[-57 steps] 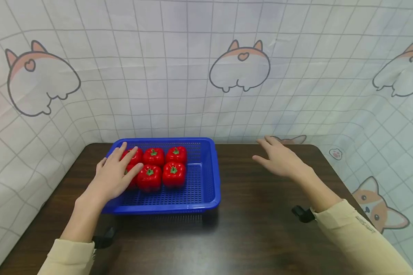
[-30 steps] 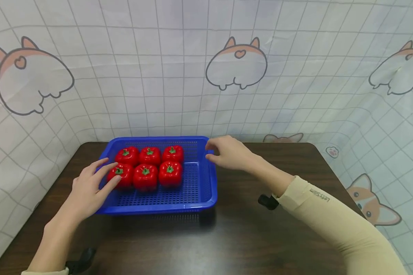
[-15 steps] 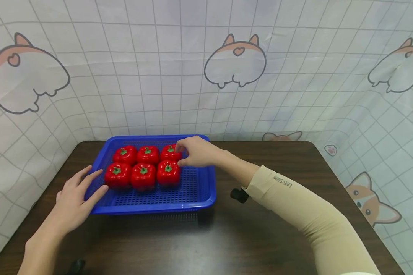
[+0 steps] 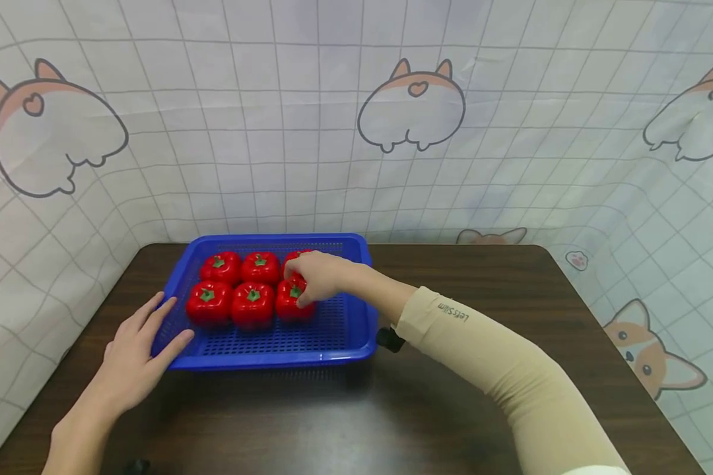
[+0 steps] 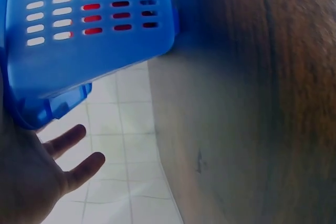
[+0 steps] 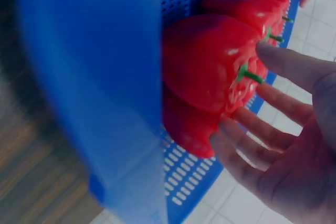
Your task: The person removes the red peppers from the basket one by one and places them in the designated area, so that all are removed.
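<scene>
right fingers (image 6: 234,161) parted, over red pepper (image 6: 199,66)

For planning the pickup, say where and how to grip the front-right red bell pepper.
Probably grip the red bell pepper by its upper sides, from above and right: it stands stem-up, other peppers crowd its left and back, bare basket floor lies right.

Peppers (image 4: 253,311): six, glossy red, green-stemmed, upright, two rows of three, left of centre in the head view
Basket (image 4: 273,360): blue, perforated, rectangular, around the peppers
</scene>
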Action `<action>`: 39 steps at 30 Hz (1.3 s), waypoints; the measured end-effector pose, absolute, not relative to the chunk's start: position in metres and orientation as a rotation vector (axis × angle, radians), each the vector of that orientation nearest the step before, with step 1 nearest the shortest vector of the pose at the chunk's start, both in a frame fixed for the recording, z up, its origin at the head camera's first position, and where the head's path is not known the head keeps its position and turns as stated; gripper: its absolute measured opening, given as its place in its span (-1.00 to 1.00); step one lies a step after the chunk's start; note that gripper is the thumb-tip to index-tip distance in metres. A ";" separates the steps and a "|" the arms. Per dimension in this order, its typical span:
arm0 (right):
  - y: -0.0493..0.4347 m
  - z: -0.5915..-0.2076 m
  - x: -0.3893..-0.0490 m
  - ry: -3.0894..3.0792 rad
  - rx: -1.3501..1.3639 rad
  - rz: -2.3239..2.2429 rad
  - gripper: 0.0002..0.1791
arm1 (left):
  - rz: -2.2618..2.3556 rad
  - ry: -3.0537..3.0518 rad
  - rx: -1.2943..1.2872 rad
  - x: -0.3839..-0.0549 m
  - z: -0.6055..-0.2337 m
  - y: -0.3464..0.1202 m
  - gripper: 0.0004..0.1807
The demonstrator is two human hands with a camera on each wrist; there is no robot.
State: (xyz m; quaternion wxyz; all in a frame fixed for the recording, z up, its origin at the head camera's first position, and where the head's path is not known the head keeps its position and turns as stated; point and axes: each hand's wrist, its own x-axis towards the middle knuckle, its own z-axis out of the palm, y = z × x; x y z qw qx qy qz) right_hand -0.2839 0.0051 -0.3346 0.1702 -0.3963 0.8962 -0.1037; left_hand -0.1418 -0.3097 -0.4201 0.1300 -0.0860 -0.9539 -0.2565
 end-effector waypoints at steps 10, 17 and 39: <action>-0.013 -0.335 -0.273 2.611 -1.091 -0.058 -0.37 | -0.830 -2.695 -0.344 -0.138 -0.425 -0.314 -0.15; -0.022 -0.335 -0.270 2.621 -1.087 0.101 -0.34 | -0.867 -2.693 -0.353 -0.138 -0.426 -0.314 -0.12; -0.029 -0.342 -0.266 2.584 -1.014 0.099 -0.24 | -0.858 -2.725 -0.312 -0.138 -0.424 -0.312 -0.07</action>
